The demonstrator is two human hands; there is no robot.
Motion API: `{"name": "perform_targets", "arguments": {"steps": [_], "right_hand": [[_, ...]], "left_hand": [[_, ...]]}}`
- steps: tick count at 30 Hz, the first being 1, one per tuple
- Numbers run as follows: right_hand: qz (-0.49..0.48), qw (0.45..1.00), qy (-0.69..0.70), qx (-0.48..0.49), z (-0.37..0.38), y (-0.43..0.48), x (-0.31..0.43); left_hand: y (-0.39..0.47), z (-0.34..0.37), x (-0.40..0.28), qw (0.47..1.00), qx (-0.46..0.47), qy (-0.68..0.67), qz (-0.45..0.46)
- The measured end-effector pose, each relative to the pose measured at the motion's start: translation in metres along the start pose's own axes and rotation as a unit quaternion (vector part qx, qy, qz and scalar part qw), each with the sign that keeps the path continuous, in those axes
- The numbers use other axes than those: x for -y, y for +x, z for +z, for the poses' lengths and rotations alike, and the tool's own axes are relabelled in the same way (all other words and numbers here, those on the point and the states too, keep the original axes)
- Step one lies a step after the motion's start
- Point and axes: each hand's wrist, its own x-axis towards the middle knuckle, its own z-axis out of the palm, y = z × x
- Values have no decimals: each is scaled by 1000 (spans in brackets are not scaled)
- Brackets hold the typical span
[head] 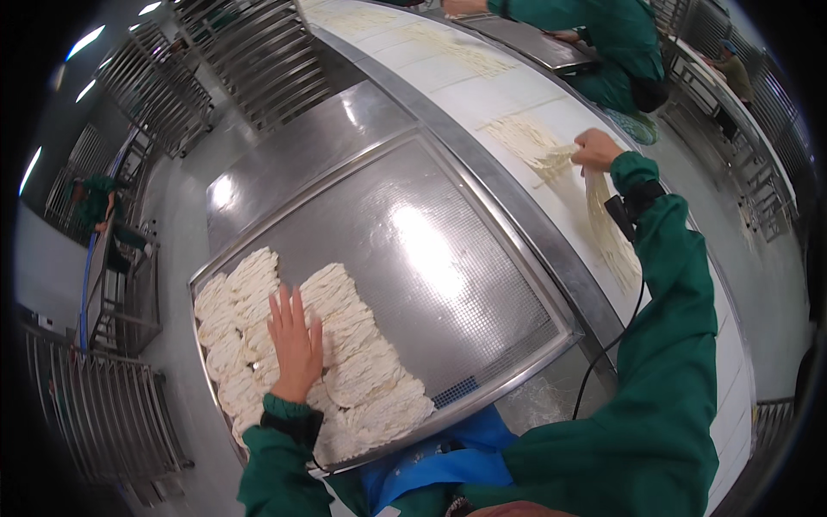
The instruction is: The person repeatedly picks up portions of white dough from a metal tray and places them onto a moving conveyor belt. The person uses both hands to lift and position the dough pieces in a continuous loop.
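Observation:
Flat bundles of pale noodles (387,394) lie in rows over the left part of a metal mesh tray (362,213). My left hand (294,342) rests with spread fingers on or just above these bundles; whether it touches them I cannot tell. Over the white conveyor belt (549,194) to the right, my right hand (596,150) grips a bunch of noodle strands (604,213). Part of that bunch hangs down below the fist and trails along the belt. Another spread of strands (523,139) lies beside the fist and reaches up to it.
A metal rail (491,194) separates the tray from the belt. More strands (465,52) lie farther up the belt, where a co-worker in green (614,45) stands across it by a metal tray (530,42). Tall metal racks (258,58) stand behind. A black cable (607,352) hangs from my right wrist.

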Motion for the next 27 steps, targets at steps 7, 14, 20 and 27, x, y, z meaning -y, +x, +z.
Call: {"name": "perform_targets", "arguments": {"steps": [7,14,20,27], "right_hand": [[-180,973,133,-49,-53,-40,216],[-387,774,473,168,-22,-78,388],[-268,705,638,155,35,-13,383],[-50,750,651,105,174,45,360]], "left_hand": [[86,-56,-103,956,-104,-173,215],[118,-65,-121,890,-239,-360,146],[134,-53,27,968,-168,-158,96],[149,29,89,992,-45,-61,99]]}}
